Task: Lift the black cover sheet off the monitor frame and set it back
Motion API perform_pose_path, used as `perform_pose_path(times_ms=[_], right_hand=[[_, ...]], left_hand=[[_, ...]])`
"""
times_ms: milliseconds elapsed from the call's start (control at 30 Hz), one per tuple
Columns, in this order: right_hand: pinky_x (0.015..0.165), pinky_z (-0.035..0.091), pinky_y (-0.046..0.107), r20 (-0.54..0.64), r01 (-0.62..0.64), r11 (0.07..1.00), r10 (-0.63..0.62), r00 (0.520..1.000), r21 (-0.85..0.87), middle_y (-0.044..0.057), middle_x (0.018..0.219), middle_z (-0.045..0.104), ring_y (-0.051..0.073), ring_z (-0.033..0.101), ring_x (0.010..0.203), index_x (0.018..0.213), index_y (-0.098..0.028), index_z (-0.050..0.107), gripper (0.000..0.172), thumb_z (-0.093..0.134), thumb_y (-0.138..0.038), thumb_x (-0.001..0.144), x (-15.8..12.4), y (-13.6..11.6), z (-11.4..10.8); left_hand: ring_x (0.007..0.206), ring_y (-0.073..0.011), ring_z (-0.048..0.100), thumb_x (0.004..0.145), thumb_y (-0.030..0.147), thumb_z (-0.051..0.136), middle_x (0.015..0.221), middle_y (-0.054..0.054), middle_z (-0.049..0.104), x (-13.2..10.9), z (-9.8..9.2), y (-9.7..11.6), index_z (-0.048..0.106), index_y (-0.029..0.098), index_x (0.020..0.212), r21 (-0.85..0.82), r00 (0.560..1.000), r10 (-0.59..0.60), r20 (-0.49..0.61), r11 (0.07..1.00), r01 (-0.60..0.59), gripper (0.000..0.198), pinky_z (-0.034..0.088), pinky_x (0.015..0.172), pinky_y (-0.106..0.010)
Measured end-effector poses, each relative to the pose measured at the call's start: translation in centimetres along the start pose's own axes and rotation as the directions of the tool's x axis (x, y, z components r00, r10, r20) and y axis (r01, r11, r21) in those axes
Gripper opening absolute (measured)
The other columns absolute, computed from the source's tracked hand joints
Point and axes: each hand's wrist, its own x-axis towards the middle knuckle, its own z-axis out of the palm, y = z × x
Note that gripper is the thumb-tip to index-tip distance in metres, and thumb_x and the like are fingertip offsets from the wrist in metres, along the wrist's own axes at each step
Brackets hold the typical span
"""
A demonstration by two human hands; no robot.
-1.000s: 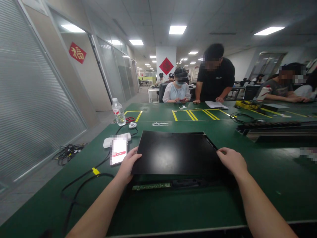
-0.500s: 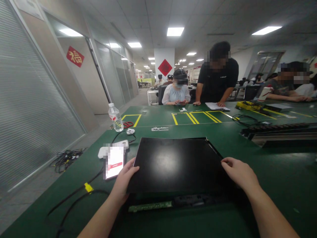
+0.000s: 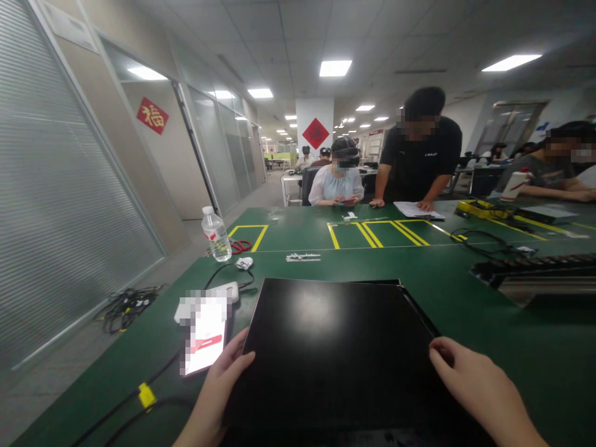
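Observation:
A flat black panel [image 3: 335, 354] with a glossy face lies between my two hands, just above the green table. My left hand [image 3: 223, 379] is closed on its left edge, the thumb over the face and the other fingers partly hidden behind the side. On the right edge, my right hand [image 3: 475, 372] pinches the panel between thumb and fingers. A black frame edge [image 3: 419, 307] shows past the panel's upper right side. Close to my left hand lies a phone [image 3: 205, 341] with a lit screen.
Left of the panel are a white device [image 3: 228, 290], cables, a water bottle [image 3: 216, 234] and red-handled scissors [image 3: 242, 246]. Black metal parts [image 3: 544, 279] lie at the right. Across the green table [image 3: 344, 264], a person sits and another leans over papers [image 3: 416, 210].
The panel and both hands have come lower and closer in view, and the green circuit strip below the panel is now out of sight. The camera view has shifted slightly.

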Motion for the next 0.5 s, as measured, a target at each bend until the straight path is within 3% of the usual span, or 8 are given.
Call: perform_pose_path(times_ms=[100,333,500], right_hand=[[0.071,0.057,0.045,-0.019,0.002,1.000,-0.002,1.000,-0.010,0.012,0.090,0.080,0.038,0.078,0.089,0.100,-0.036,0.083,0.039,0.050,-0.053,0.089,0.3,0.3,0.4],[0.074,0.056,0.046,0.088,0.004,1.000,-0.002,0.996,-0.022,0.010,0.091,0.082,0.037,0.078,0.088,0.090,-0.033,0.081,0.044,0.042,-0.054,0.091,2.6,1.1,-0.8],[0.070,0.057,0.044,-0.020,0.058,0.998,-0.058,0.998,0.028,0.011,0.090,0.082,0.036,0.079,0.084,0.098,-0.030,0.085,0.050,0.044,-0.059,0.090,4.0,2.8,-0.5]], left_hand=[[0.126,-0.0432,0.073,0.066,0.039,0.091,0.129,-0.008,0.082,0.0,0.0,-0.3,0.083,0.032,0.122,-0.028,1.000,0.013,-0.017,1.000,-0.014,0.057,0.061,0.104,-0.052],[0.128,-0.0426,0.073,0.064,0.038,0.093,0.128,-0.010,0.082,-0.1,0.2,-0.8,0.084,0.030,0.122,-0.074,1.000,0.012,-0.028,0.997,-0.014,0.059,0.058,0.110,-0.051],[0.123,-0.0423,0.075,0.066,0.037,0.091,0.126,-0.014,0.082,-0.6,1.0,-0.5,0.082,0.022,0.127,-0.124,0.998,0.060,-0.014,0.990,-0.062,0.063,0.057,0.110,-0.051]])
